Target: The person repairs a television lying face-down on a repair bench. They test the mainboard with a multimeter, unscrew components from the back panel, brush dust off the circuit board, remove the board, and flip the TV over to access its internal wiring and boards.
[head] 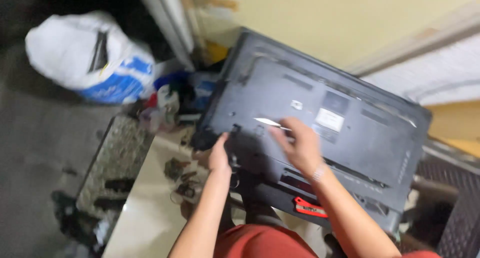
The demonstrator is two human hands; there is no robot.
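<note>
A large black flat-screen television (320,123) is seen from its back, tilted and propped against a pale table (145,213). A white and blue sack (90,58) is set on the floor well apart, at the upper left. The right hand (300,145) is closed around a slim silver tool (270,123), whose tip is laid on the back panel. The left hand (219,155) is curled over the television's lower edge, gripping it.

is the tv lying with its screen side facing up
No, the television shows its dark back panel with vents and stickers, where the left hand and right hand, holding a thin tool, rest.
</note>
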